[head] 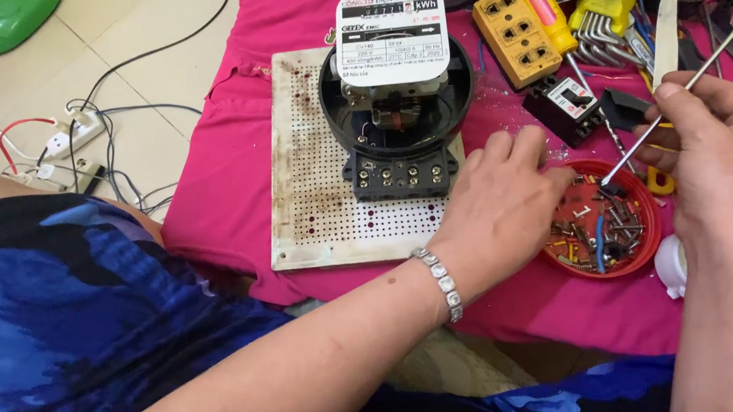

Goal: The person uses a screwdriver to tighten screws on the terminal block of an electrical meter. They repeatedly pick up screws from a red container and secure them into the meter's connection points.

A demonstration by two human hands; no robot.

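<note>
Right-hand grip [705, 142] pinches a screwdriver [666, 111], tip down in the red dish of screws [605, 219] beside the meter [394, 93]; left hand [505, 199], fingers loosely curled, rests at the dish rim. Picking out a screw seems underway. White square label tops the black round meter.

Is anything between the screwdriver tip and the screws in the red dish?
Nothing visible: the right hand holds the screwdriver with its tip already down among the screws in the red dish. The left hand sits beside the dish.
</note>
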